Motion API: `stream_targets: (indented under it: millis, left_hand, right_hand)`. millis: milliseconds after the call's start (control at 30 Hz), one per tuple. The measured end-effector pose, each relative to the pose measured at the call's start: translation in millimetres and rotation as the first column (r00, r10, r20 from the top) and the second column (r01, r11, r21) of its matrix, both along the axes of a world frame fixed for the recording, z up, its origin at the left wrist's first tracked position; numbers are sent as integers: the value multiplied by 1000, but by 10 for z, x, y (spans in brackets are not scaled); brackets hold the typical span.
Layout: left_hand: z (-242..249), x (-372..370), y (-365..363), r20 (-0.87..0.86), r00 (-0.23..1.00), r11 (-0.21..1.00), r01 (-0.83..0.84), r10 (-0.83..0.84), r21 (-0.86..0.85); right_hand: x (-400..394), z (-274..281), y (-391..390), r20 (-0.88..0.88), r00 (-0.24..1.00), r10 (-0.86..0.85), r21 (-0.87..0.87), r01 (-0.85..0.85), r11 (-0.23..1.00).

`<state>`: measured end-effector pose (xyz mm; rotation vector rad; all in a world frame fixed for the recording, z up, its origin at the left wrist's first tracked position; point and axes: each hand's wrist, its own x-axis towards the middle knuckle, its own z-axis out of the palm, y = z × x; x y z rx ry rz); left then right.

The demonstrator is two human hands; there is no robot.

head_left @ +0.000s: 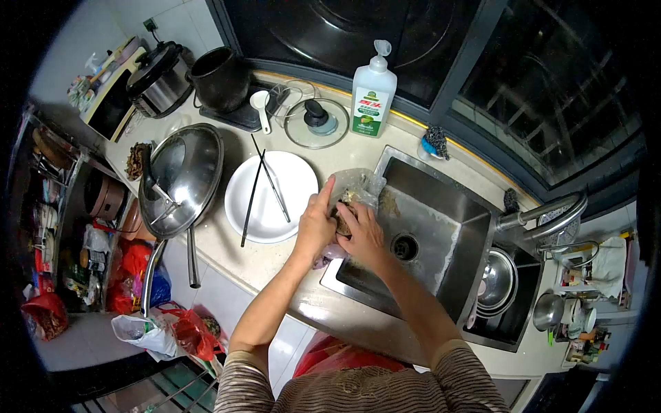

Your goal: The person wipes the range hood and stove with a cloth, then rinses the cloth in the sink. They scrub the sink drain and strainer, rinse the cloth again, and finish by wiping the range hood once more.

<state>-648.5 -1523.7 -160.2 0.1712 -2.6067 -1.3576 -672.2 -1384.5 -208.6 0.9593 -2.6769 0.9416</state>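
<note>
My left hand (315, 226) is at the left edge of the sink, against a clear plastic bag (370, 182), its index finger stretched out. My right hand (363, 237) presses on a brownish item (341, 224) at the bag, its fingers partly spread. The two hands touch or nearly touch, and they hide most of the item. Below them a purplish piece (330, 256) shows at the sink rim. Just left of my hands lies a white plate (272, 196) with two dark chopsticks (253, 199) across it.
The steel sink (430, 220) has a drain and a faucet (544, 213). Behind stand a white bottle (374, 96) and a glass lid (317, 124). A covered wok (180, 179) is at left, near a black pot (220, 79). Metal bowls (497, 282) sit in the right basin.
</note>
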Motion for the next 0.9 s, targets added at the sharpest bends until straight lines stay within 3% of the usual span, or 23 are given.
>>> stream_targets:
  millis: [67, 167, 267, 400, 500, 533, 633, 667, 733, 767, 833, 867, 900]
  left_hand:
    - [29, 10, -14, -10, 1000, 1000, -9, 10, 24]
    - [3, 44, 25, 38, 999, 1000, -15, 15, 5]
    - [1, 89, 14, 63, 997, 999, -34, 36, -30]
    - [-61, 122, 44, 47, 998, 998, -39, 41, -50]
    - [-59, 120, 55, 26, 998, 997, -55, 56, -46]
    - [-64, 133, 75, 48, 997, 998, -58, 60, -28]
    - [-24, 108, 92, 72, 996, 999, -54, 54, -4]
    - [-22, 120, 90, 63, 997, 999, -53, 54, -7]
    - [-27, 132, 91, 51, 996, 997, -69, 68, 22]
    - [-26, 156, 94, 53, 996, 996, -76, 74, 52]
    - [-53, 163, 112, 31, 996, 994, -85, 83, 74]
    - [-92, 170, 126, 9, 996, 993, -94, 94, 67]
    - [-138, 184, 138, -13, 994, 993, -105, 106, 59]
  right_hand:
    - [34, 35, -22, -88, 996, 0, -90, -8, 996]
    - [46, -185, -2, -17, 1000, -23, 87, 24, 996]
    - [79, -52, -17, -120, 993, -5, -75, -4, 997]
    - [93, -250, 14, -54, 998, 32, 71, -28, 997]
    - [133, -121, 37, -175, 985, 1, -61, -12, 998]
    - [176, -178, 67, -106, 994, 6, 7, -5, 1000]
    - [147, -215, 103, 41, 999, -12, -50, 14, 999]
    - [156, -204, 112, 296, 955, -15, -327, 116, 938]
    - [172, -195, 197, 680, 704, 204, -655, 458, 601]
    - [164, -266, 320, 743, 567, 355, -664, 556, 500]
    - [110, -441, 599, 704, 284, 651, -584, 753, 303]
    - [150, -354, 604, 742, 299, 600, -533, 806, 258]
    - [151, -340, 666, 701, 281, 655, -555, 792, 254]
